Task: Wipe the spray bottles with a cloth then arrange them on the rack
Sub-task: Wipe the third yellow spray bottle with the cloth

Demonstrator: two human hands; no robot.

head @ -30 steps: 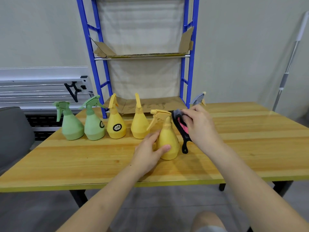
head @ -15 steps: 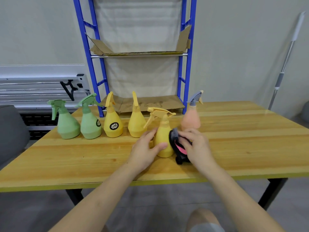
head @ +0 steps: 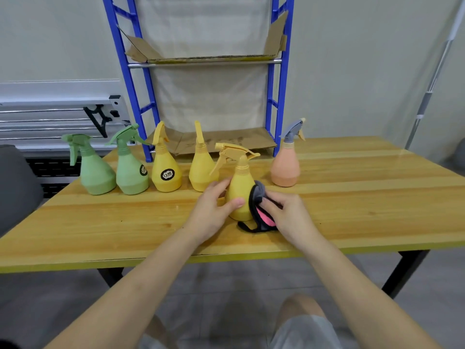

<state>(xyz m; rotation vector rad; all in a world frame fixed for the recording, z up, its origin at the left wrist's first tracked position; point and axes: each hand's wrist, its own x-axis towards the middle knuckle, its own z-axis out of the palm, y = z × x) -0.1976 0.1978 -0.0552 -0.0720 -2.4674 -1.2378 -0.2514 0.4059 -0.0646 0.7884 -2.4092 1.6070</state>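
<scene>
A yellow spray bottle (head: 240, 187) stands upright on the wooden table (head: 352, 197), nearer me than the others. My left hand (head: 212, 212) grips its lower body from the left. My right hand (head: 289, 217) presses a grey, pink and black cloth (head: 259, 210) against the bottle's right side. Behind stand two green bottles (head: 97, 172) (head: 130, 172), two yellow bottles (head: 166, 170) (head: 201, 167) and a peach bottle with a grey trigger (head: 286, 165). The blue rack (head: 274, 96) rises behind the table, with cardboard on its shelves.
A grey chair back (head: 15, 187) sits at the left edge. A white pole (head: 432, 79) leans on the wall at the right. A white rail unit (head: 50, 117) lies behind the table's left side. My knees show below the table's front edge.
My right hand has moved the cloth down the yellow bottle from near its trigger to its lower right side. The peach bottle behind is now uncovered. My left hand stays on the bottle.
</scene>
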